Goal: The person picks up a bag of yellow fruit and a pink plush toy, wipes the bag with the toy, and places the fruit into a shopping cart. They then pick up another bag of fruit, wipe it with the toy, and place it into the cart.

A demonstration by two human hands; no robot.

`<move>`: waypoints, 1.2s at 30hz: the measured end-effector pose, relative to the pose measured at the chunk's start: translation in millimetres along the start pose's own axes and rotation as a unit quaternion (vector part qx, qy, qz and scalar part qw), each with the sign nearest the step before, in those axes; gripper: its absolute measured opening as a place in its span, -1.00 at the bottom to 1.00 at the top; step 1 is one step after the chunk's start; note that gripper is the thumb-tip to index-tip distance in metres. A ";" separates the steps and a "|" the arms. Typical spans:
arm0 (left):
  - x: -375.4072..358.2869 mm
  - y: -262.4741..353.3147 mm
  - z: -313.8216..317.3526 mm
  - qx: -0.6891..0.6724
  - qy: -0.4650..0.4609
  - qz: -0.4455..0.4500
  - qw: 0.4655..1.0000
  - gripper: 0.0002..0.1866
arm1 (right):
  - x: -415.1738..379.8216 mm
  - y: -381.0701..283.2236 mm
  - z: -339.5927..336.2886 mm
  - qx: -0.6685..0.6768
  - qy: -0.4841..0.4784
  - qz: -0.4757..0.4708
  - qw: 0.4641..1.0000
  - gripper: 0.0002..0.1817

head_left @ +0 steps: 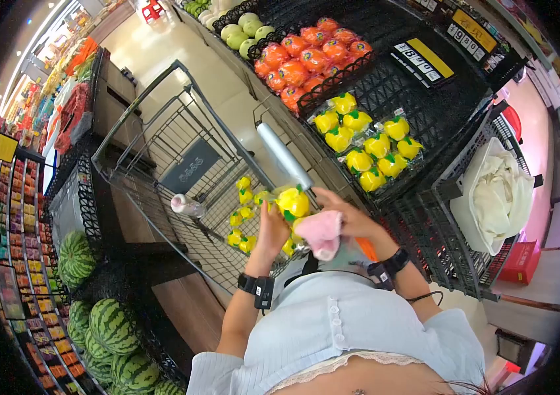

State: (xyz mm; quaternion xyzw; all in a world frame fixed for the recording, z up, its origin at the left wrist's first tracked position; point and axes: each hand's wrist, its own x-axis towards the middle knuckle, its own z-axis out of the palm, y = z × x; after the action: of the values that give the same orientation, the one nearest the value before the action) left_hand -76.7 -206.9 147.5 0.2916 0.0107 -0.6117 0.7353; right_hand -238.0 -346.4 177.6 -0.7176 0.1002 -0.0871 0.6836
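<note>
In front of my body, my left hand is closed at the side of a plastic-wrapped yellow fruit pack with green leaf shapes. My right hand is on the other side, its fingers curved around a pink cloth, which is slightly blurred. The cloth hangs just below the yellow fruit. Below my hands the metal shopping cart holds several similar yellow fruit packs and a bottle with a pinkish-white cap. My palms and some fingertips are hidden.
A black display stand ahead right bears more yellow packs, wrapped orange fruits and price signs. A roll of plastic bags hangs at its edge. Watermelons lie left; a white bag-lined basket stands right.
</note>
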 end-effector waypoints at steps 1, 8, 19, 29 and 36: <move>-1.6 -0.8 5.8 0.026 0.018 -0.025 0.999 -0.29 | -0.5 16.7 7.9 -0.017 -0.004 0.017 1.000 -0.60; -12.6 -6.9 -14.3 0.037 -0.031 -0.072 0.996 -0.25 | -3.8 20.5 6.9 0.161 -0.019 0.224 0.961 -0.47; -35.7 4.4 4.5 -0.005 -0.114 0.080 0.990 -0.37 | 48.3 -46.5 -79.9 0.214 0.260 0.025 0.941 -0.53; -81.9 4.7 -21.6 0.003 -0.039 0.200 0.979 -0.36 | 129.0 -46.2 -241.4 -0.438 0.367 -0.027 0.820 -0.66; -110.2 -8.9 -32.7 -0.040 0.008 0.275 0.961 -0.38 | 149.2 -20.3 -299.5 -0.549 0.174 0.162 0.802 -0.57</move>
State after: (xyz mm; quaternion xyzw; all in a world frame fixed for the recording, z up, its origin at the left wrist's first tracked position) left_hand -101.4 -94.8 157.7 0.2585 -0.0401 -0.3828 0.8860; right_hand -172.0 -673.3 211.0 -0.9190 0.3631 -0.0293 0.1509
